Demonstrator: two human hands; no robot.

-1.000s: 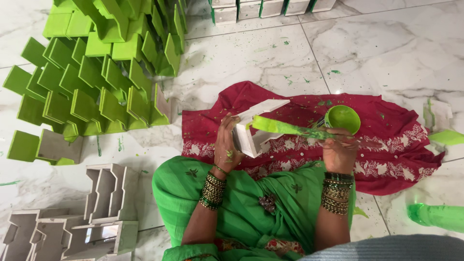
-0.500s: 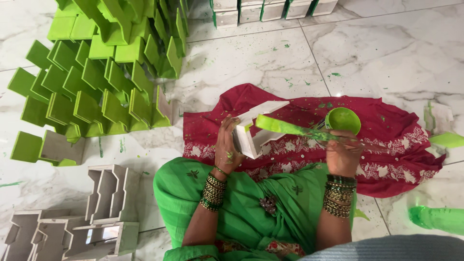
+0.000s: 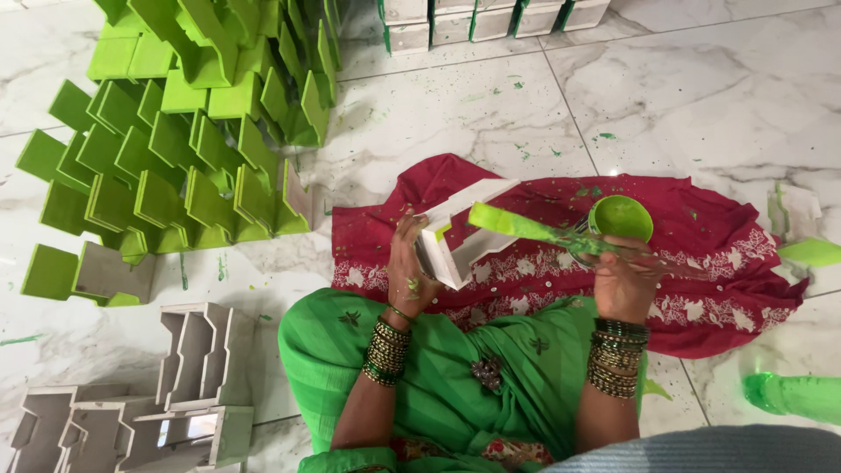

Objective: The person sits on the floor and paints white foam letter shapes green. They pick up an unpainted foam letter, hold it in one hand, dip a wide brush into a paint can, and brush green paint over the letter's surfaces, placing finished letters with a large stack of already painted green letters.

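Grip: left hand [image 3: 410, 271] wraps its fingers around a white angular block [image 3: 462, 236], thumb and fingers pressed against its near end; right hand [image 3: 624, 282] is closed around the handle of a paint-loaded brush [image 3: 526, 229].
Block position: held above the red cloth [image 3: 718, 263], just in front of the green-clad lap [image 3: 455, 377], between the two hands.
Block axis: its long side runs from the left hand's palm up and to the right, tilted, with the far tip pointing toward the top right of the view.
Brush axis: lies nearly level, handle at the right hand, green-coated tip pointing left and touching the block's upper edge.
Paint: a small round cup of green paint [image 3: 620, 217] sits on the cloth just beyond the right hand.
Painted pieces: a crowd of green blocks [image 3: 193, 140] stands on the marble floor [image 3: 718, 96] at upper left, well apart from the hands.
Unpainted pieces: grey-white blocks [image 3: 175, 385] lie at lower left beside the lap.
Wrists: both carry stacked bangles.
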